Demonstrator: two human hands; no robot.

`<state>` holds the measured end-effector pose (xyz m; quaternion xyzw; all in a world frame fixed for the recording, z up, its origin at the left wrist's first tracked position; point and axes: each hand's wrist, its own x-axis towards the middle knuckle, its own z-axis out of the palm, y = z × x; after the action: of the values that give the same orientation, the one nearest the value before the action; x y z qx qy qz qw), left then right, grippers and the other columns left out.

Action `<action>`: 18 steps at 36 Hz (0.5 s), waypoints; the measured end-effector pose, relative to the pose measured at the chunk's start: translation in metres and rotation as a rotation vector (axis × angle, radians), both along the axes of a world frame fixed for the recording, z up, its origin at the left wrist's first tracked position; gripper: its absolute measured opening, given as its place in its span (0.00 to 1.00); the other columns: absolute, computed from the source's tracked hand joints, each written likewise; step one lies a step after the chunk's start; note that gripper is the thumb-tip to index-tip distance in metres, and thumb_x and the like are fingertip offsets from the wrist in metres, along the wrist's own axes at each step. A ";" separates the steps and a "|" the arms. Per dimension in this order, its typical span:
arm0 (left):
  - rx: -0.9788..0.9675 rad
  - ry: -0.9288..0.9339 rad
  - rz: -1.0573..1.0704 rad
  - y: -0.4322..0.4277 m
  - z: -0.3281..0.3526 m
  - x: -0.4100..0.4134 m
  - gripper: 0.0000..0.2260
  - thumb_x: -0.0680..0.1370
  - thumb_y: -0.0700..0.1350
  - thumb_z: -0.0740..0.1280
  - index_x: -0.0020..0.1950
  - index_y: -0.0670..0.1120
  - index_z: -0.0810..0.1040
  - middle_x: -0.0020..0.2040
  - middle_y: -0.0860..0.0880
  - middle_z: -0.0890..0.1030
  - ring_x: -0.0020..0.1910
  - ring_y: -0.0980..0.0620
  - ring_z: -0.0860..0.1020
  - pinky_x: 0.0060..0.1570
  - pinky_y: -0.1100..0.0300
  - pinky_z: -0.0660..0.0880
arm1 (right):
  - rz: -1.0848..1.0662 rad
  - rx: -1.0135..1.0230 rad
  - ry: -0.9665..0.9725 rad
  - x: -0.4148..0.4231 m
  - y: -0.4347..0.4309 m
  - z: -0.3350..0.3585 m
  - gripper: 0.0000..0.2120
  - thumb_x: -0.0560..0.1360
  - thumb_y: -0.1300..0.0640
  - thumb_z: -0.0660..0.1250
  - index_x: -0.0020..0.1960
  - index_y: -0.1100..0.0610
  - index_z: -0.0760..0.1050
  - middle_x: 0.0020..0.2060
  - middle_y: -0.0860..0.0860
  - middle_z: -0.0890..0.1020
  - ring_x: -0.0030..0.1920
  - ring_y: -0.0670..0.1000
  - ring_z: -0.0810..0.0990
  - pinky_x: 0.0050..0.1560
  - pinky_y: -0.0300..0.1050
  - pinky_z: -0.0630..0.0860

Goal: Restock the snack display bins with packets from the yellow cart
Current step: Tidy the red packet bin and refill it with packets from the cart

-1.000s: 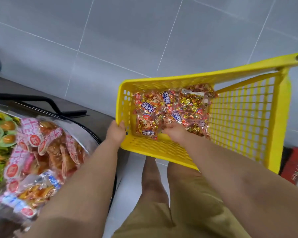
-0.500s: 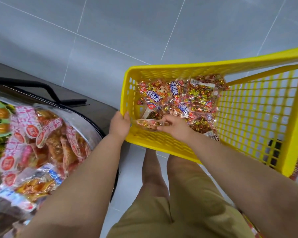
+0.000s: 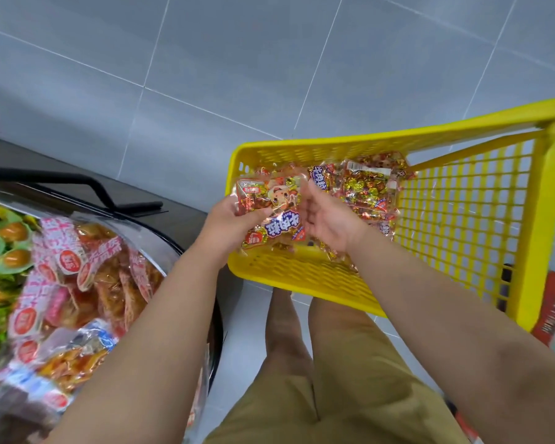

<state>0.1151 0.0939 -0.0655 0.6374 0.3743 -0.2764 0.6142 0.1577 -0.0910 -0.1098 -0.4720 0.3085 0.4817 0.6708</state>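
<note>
Currently the left hand (image 3: 228, 224) pinches a clear crinkly snack packet (image 3: 269, 203) over the yellow mesh cart (image 3: 302, 283); the right hand (image 3: 329, 219), fingers (image 3: 310, 203) straight, only steadies it. Slick film could slip, dropping among packets (image 3: 366, 190) beneath the fingers

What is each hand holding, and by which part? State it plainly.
The left hand grips a snack packet by its left edge, thumb on top, above the yellow cart. The right hand rests straight fingers against its right edge.
</note>
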 end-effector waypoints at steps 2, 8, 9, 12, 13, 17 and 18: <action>0.073 -0.014 0.013 0.003 -0.007 -0.002 0.09 0.73 0.42 0.74 0.51 0.50 0.80 0.45 0.51 0.85 0.40 0.56 0.84 0.39 0.61 0.79 | 0.068 -0.277 -0.014 0.007 0.000 -0.017 0.16 0.76 0.42 0.62 0.50 0.54 0.76 0.42 0.50 0.80 0.44 0.48 0.78 0.48 0.44 0.77; 0.195 0.012 -0.051 0.010 -0.017 -0.010 0.12 0.72 0.42 0.75 0.54 0.49 0.80 0.47 0.50 0.84 0.42 0.53 0.83 0.39 0.59 0.79 | 0.182 -0.648 0.060 0.022 0.007 -0.059 0.28 0.69 0.42 0.71 0.61 0.59 0.71 0.49 0.52 0.81 0.49 0.55 0.81 0.54 0.52 0.78; 0.206 0.018 -0.050 0.011 -0.018 -0.011 0.13 0.72 0.43 0.75 0.56 0.48 0.80 0.48 0.49 0.84 0.44 0.51 0.83 0.41 0.57 0.79 | 0.171 -0.623 0.082 0.024 0.011 -0.063 0.29 0.69 0.42 0.72 0.61 0.59 0.72 0.54 0.54 0.81 0.55 0.57 0.80 0.58 0.55 0.77; 0.203 0.008 -0.024 0.011 -0.018 -0.016 0.11 0.74 0.43 0.73 0.55 0.50 0.79 0.51 0.47 0.84 0.46 0.50 0.83 0.46 0.54 0.81 | 0.156 -0.600 0.095 0.028 0.020 -0.069 0.21 0.69 0.46 0.73 0.56 0.57 0.76 0.52 0.54 0.82 0.52 0.53 0.82 0.56 0.53 0.78; 0.220 0.001 -0.028 0.011 -0.018 -0.017 0.10 0.74 0.43 0.73 0.54 0.51 0.78 0.50 0.48 0.84 0.44 0.51 0.83 0.40 0.57 0.81 | 0.143 -0.600 0.097 0.030 0.022 -0.070 0.18 0.69 0.47 0.74 0.52 0.57 0.77 0.49 0.53 0.83 0.49 0.50 0.82 0.55 0.50 0.78; 0.292 0.010 -0.009 0.011 -0.019 -0.019 0.10 0.75 0.44 0.71 0.55 0.51 0.77 0.50 0.48 0.84 0.44 0.50 0.82 0.34 0.61 0.76 | -0.013 -0.445 0.169 0.033 0.018 -0.063 0.10 0.70 0.56 0.74 0.49 0.58 0.77 0.45 0.53 0.80 0.41 0.47 0.76 0.42 0.36 0.79; 0.298 0.019 0.007 0.011 -0.019 -0.019 0.10 0.75 0.44 0.71 0.56 0.51 0.76 0.50 0.49 0.83 0.43 0.51 0.82 0.33 0.61 0.76 | -0.057 -0.394 0.196 0.032 0.014 -0.059 0.10 0.71 0.58 0.73 0.50 0.59 0.77 0.47 0.53 0.79 0.43 0.47 0.76 0.40 0.35 0.78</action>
<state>0.0961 0.1048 -0.0841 0.7176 0.4190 -0.2217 0.5103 0.1898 -0.0775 -0.1688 -0.5361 0.4736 0.4364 0.5457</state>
